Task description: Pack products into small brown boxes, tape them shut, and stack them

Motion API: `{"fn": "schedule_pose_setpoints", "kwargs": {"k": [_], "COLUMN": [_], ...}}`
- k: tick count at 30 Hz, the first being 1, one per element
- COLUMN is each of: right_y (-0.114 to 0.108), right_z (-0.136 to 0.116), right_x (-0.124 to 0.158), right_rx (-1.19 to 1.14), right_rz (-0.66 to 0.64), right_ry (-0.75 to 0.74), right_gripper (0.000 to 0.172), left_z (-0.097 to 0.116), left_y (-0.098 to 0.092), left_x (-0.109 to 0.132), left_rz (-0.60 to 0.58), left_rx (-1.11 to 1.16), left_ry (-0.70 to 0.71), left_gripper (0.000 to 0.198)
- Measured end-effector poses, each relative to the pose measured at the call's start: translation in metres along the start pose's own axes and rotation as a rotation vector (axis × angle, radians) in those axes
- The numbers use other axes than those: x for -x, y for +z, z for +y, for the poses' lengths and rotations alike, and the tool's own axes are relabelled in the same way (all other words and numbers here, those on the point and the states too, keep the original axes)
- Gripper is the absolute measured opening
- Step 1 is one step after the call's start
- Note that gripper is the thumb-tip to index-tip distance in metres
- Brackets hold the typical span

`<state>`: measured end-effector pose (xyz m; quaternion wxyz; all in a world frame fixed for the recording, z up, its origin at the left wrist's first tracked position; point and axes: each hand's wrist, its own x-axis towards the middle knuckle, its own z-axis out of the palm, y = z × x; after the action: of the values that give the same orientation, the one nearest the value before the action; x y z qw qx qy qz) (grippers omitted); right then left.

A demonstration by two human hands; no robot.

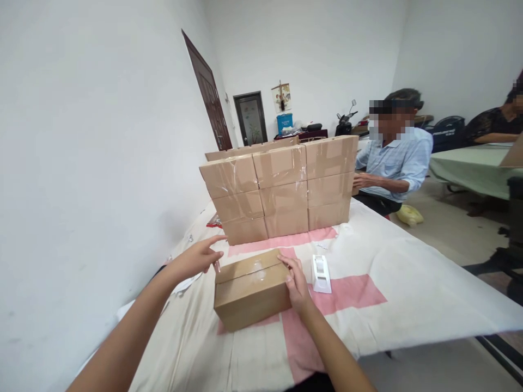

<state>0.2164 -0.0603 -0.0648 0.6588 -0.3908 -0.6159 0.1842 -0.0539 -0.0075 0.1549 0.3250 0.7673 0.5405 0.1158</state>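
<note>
A closed cardboard box [249, 305] sits on the cloth-covered table in front of me, a short strip of clear tape [258, 270] across the middle of its top seam. My right hand [297, 283] grips its right end, fingers over the top edge and thumb at the corner. Just beyond the box's left end is my left hand [203, 256], its index finger stretched out and thumb apart. A small shiny bit, perhaps tape, shows below its fingers; whether they touch it I cannot tell. To the right of the box stands a white tape dispenser [321, 275].
Behind the box rises a stacked wall of taped cardboard boxes [284, 190]. The white and pink cloth [392, 321] covers the table. A person in a light blue shirt [402, 158] sits beyond its right side; another person [492, 125] is at a green-covered table [469, 163].
</note>
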Motion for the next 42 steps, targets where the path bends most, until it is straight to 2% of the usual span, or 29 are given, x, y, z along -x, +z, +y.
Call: {"fn": "schedule_pose_setpoints", "kwargs": {"k": [3,7,11,16,21,24,28,32,36,42], "right_y": [0.001,0.001,0.000,-0.002,-0.003,-0.004,-0.003,-0.003,-0.003,-0.005], "right_z": [0.001,-0.002,-0.005,-0.006,-0.007,-0.007,-0.009,-0.011,-0.011,-0.013], "right_x": [0.000,-0.002,-0.004,-0.005,-0.006,-0.006,-0.007,-0.007,-0.007,-0.007], "right_rx": [0.001,0.013,0.002,0.010,0.009,0.006,-0.009,-0.025,-0.032,-0.004], "right_rz": [0.001,-0.005,-0.028,-0.033,-0.049,-0.051,-0.058,-0.055,-0.056,-0.045], "right_ry": [0.005,0.005,0.019,0.024,0.037,0.050,0.050,0.048,0.070,0.056], "right_gripper": [0.050,0.051,0.049,0.050,0.051,0.052,0.052,0.051,0.051,0.052], "left_z": [0.006,0.003,0.001,0.000,-0.012,-0.022,-0.033,-0.038,-0.038,-0.031], "left_y": [-0.006,-0.003,0.005,0.017,0.027,0.035,0.047,0.051,0.050,0.048], "left_x": [0.003,0.001,-0.002,-0.007,0.001,0.011,0.018,0.017,0.019,0.013], "left_rz": [0.041,-0.035,-0.052,-0.043,0.017,0.086,0.166,0.175,0.142,-0.002], "left_rx": [-0.042,-0.085,-0.105,0.004,0.103,0.169,0.259,0.301,0.347,0.343], "left_ry": [0.001,-0.030,-0.051,-0.035,-0.052,-0.118,-0.277,-0.365,-0.323,-0.186], "left_gripper": [0.076,0.072,0.069,0.064,0.064,0.068,0.073,0.077,0.079,0.077]}}
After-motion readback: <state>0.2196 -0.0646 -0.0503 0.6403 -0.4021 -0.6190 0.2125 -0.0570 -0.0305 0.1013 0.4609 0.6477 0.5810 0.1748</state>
